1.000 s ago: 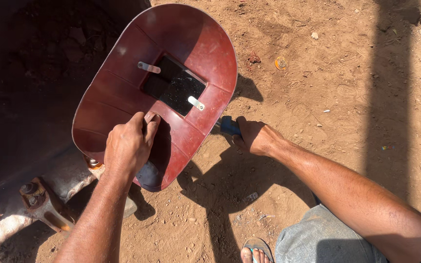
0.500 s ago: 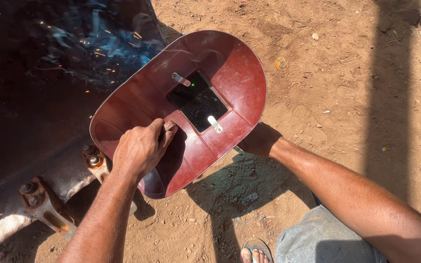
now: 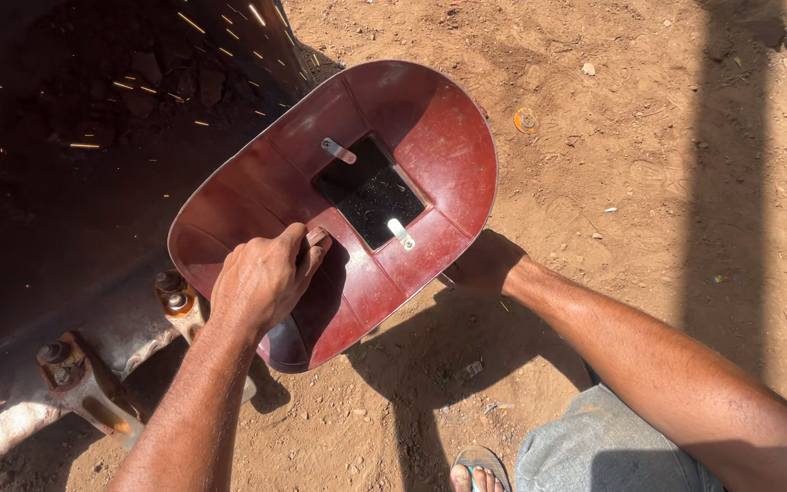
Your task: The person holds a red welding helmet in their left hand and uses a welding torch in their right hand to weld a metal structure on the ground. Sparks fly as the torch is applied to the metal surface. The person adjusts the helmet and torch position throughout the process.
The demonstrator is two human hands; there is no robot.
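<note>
**Shield held up against sparks**

One red welding hand shield [image 3: 357, 200] is gripped by its inner handle in the fisted left hand [image 3: 261, 284]. The right hand [image 3: 483, 264] lies behind the shield's lower right edge; its grasp cannot be told. The dark lens should be kept between eyes and sparks [image 3: 220, 41]. Two metal clips [image 3: 400, 233] flank the lens.

Sandy ground [image 3: 649, 228] bears an orange disc [image 3: 526, 119].
</note>
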